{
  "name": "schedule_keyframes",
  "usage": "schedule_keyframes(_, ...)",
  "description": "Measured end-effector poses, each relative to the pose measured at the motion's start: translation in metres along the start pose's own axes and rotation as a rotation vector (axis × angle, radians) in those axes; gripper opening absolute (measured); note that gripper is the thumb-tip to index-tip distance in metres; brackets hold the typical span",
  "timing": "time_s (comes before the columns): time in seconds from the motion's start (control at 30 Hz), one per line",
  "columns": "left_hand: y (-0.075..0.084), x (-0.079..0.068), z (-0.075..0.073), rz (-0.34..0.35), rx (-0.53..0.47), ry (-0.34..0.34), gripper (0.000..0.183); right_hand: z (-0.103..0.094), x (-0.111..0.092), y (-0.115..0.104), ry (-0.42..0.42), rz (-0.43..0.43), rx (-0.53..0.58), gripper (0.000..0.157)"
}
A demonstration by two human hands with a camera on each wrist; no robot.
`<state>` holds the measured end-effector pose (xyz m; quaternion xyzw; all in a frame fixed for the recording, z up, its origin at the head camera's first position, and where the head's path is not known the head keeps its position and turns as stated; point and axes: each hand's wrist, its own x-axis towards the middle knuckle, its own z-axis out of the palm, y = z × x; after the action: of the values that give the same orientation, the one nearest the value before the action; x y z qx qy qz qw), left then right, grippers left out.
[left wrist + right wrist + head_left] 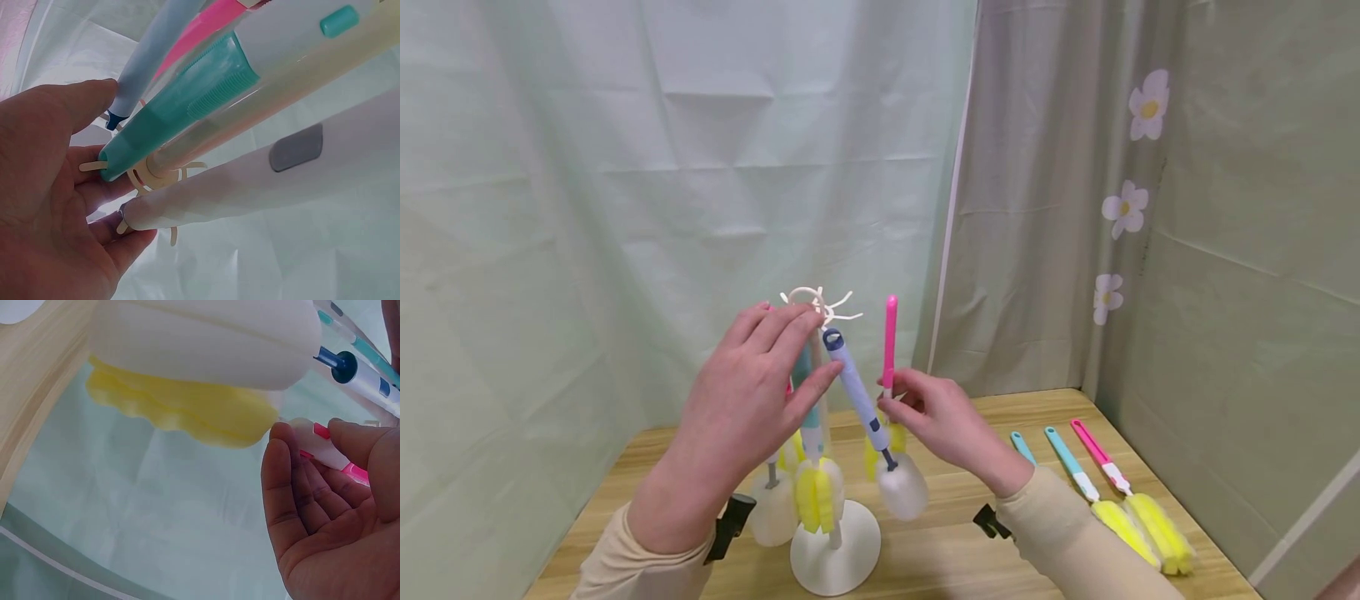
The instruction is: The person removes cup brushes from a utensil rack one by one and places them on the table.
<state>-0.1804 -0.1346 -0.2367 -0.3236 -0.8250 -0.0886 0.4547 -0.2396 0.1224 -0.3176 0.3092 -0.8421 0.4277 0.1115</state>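
Hands differ, the left point(745, 387) loosely spread, touching a lavender-handled brush point(859, 395), the right point(943, 419) pinching a pink-handled brush point(890, 343).

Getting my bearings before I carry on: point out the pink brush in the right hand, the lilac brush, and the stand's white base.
Pink brush point(890, 343): head view, on its handle.
Lilac brush point(856, 385): head view, on its handle.
White base point(842, 567): head view, on its disc.
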Motion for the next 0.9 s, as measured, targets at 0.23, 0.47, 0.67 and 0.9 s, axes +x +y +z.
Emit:
schedule_keyframes(0.23,0.0,-0.001,-0.001,0.001,0.001,0.009,0.058,-0.003,-0.001,0.002,0.013,0.011,-0.033,0.019)
schedule_keyframes(0.47,-0.001,-0.001,-0.001,0.01,0.01,0.008,0.057,-0.009,-0.005,0.006,0.017,0.069,-0.041,0.027)
schedule_keyframes(0.67,0.0,-0.001,0.0,0.011,0.011,0.018,0.057,-0.014,-0.008,0.012,0.033,0.061,-0.049,0.026)
schedule_keyframes(0.9,0.0,-0.001,0.0,0.014,0.005,0.019,0.056,-0.02,-0.014,0.019,0.062,0.064,-0.073,0.024)
